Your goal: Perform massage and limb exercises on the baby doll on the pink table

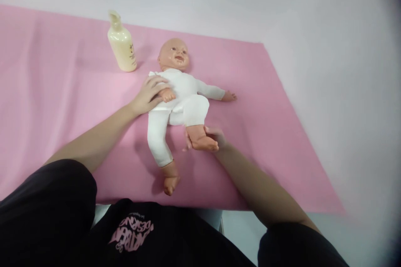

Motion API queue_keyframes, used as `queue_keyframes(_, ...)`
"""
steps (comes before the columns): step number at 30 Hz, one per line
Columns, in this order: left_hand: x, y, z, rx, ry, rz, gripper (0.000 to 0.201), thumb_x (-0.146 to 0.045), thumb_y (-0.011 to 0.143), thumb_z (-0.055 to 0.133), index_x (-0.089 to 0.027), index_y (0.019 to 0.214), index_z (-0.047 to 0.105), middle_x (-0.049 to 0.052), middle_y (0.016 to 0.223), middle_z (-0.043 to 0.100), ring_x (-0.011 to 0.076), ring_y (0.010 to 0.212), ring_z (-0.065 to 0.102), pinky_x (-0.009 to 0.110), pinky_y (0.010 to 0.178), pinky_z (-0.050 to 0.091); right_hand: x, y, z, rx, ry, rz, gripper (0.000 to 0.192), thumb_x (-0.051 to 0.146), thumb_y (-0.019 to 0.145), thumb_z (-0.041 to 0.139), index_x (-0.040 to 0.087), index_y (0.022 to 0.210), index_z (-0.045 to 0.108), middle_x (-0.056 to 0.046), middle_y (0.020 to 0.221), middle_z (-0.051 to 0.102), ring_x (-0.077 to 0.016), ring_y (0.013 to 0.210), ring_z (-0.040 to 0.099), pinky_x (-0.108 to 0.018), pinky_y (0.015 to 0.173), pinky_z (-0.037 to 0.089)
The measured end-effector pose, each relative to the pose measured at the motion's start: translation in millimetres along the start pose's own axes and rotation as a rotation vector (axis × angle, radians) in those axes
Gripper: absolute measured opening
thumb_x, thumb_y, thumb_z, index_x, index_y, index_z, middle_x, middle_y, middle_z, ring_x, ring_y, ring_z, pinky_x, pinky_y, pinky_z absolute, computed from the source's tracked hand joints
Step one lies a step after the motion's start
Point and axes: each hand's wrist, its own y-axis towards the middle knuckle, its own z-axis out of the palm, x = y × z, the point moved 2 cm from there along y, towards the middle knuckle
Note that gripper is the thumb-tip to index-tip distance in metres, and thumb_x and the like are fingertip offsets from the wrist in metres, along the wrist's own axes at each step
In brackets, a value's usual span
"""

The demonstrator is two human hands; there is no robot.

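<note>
Nearest the camera, a black shirt (131,229) with pink lettering, and black sleeves on both upper arms. Beyond it, the near edge of a pink mat (62,91) spread over a pale tabletop (338,71).

On the mat, lying on its back, a baby doll (180,96) in white clothing, head pointing away, feet toward the camera. One leg stretched long toward the near edge, covered in white fabric down to the bare foot (171,179). The other leg bent and bare from the knee down.

Right hand (216,137) tucked under and behind that bare lower leg, just past the ankle. Fingers curled around the calf from below and largely hidden by the leg; only a thumb tip on the left side of it and a few knuckles on the right showing. Forearm bare, running back to the lower right.

Left hand (150,96) a little farther off, resting on the doll's side at the waist, palm down. Fingers (158,81) slightly spread and laid over the doll's near arm and the white fabric of the torso, touching both. The doll's small hand peeping out just beneath them.

The doll's far arm flung out to the right, its bare hand flat on the mat.

Farther still, upright on the mat just beside the doll's head on the left, a cream lotion bottle (122,48) with a pump top, apart from both hands.

Beyond the mat, only pale tabletop.
</note>
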Motion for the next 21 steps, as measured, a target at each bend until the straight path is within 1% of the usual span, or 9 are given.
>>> queue_keyframes(2,-5.7,3.4,-0.7,0.085,0.022,0.035,0.053,-0.067,0.099,0.048,-0.028,0.129,0.066,0.014,0.135,0.062,0.0341,0.132,0.051,0.060,0.118,0.033,4.6,0.1,3.4,-0.128,0.017,-0.088,0.047,0.058,0.087,0.062,0.014,0.104,0.066,-0.007,0.089,0.071,-0.0225,0.085,0.071,-0.051,0.099,0.057)
queue_keyframes(4,-8.6,5.5,-1.4,0.124,0.027,0.044,0.049,-0.064,0.098,0.050,-0.029,0.128,0.069,0.014,0.135,0.062,0.0347,0.133,0.049,0.061,0.118,0.032,6.5,-0.7,4.5,-0.257,0.045,-0.115,0.043,0.054,0.087,0.064,0.013,0.100,0.068,-0.006,0.084,0.071,-0.0205,0.080,0.070,-0.047,0.091,0.062)
queue_keyframes(6,-9.8,6.5,-1.6,0.148,0.031,0.032,0.045,-0.061,0.096,0.054,-0.030,0.125,0.071,0.013,0.133,0.063,0.0353,0.133,0.048,0.062,0.118,0.031,7.0,-1.2,3.2,-0.344,0.084,-0.116,0.041,0.053,0.087,0.066,0.013,0.098,0.070,-0.004,0.080,0.070,-0.0177,0.076,0.069,-0.042,0.086,0.064)
queue_keyframes(8,-10.4,6.8,-1.3,0.163,0.034,0.004,0.043,-0.060,0.094,0.057,-0.030,0.122,0.072,0.013,0.131,0.064,0.0360,0.134,0.046,0.063,0.119,0.030,7.7,-0.8,0.6,-0.397,0.113,-0.127,0.039,0.052,0.088,0.067,0.014,0.096,0.071,-0.002,0.077,0.069,-0.0155,0.073,0.068,-0.038,0.085,0.066)
queue_keyframes(11,-11.2,6.5,-0.9,0.163,0.028,-0.025,0.044,-0.061,0.093,0.058,-0.030,0.119,0.073,0.012,0.130,0.065,0.0368,0.134,0.046,0.063,0.119,0.029,9.3,0.9,-0.6,-0.416,0.120,-0.130,0.037,0.051,0.088,0.068,0.015,0.094,0.072,-0.002,0.078,0.070,-0.0147,0.073,0.068,-0.037,0.085,0.066)
queue_keyframes(14,-11.2,4.6,-0.2,0.107,0.003,-0.032,0.052,-0.069,0.093,0.054,-0.029,0.121,0.072,0.013,0.130,0.065,0.0364,0.133,0.050,0.062,0.119,0.030,10.7,1.5,2.4,-0.385,0.112,-0.120,0.039,0.050,0.082,0.074,0.015,0.096,0.073,-0.003,0.082,0.073,-0.0154,0.075,0.070,-0.036,0.082,0.066)
queue_keyframes(16,-8.2,2.3,0.1,0.010,-0.037,-0.064,0.058,-0.073,0.093,0.052,-0.027,0.125,0.068,0.014,0.131,0.065,0.0350,0.130,0.053,0.061,0.119,0.033,10.2,0.3,5.6,-0.313,0.077,-0.094,0.043,0.053,0.081,0.074,0.013,0.098,0.073,-0.005,0.083,0.075,-0.0171,0.076,0.072,-0.035,0.081,0.066)
queue_keyframes(18,-0.5,-0.6,-0.7,-0.144,-0.107,-0.129,0.062,-0.075,0.093,0.052,-0.027,0.129,0.062,0.014,0.130,0.065,0.0329,0.127,0.057,0.058,0.118,0.037,7.7,-2.2,9.1,-0.171,0.018,-0.023,0.050,0.056,0.079,0.074,0.011,0.100,0.072,-0.008,0.084,0.077,-0.0198,0.077,0.075,-0.034,0.078,0.064)
queue_keyframes(21,21.2,-6.2,-4.8,-0.410,-0.247,-0.259,0.061,-0.077,0.095,0.047,-0.029,0.130,0.056,0.011,0.133,0.063,0.0287,0.131,0.057,0.052,0.116,0.042,2.7,-6.6,13.4,0.069,-0.039,0.124,0.057,0.057,0.075,0.077,0.009,0.105,0.070,-0.013,0.091,0.080,-0.0247,0.081,0.078,-0.035,0.078,0.063)
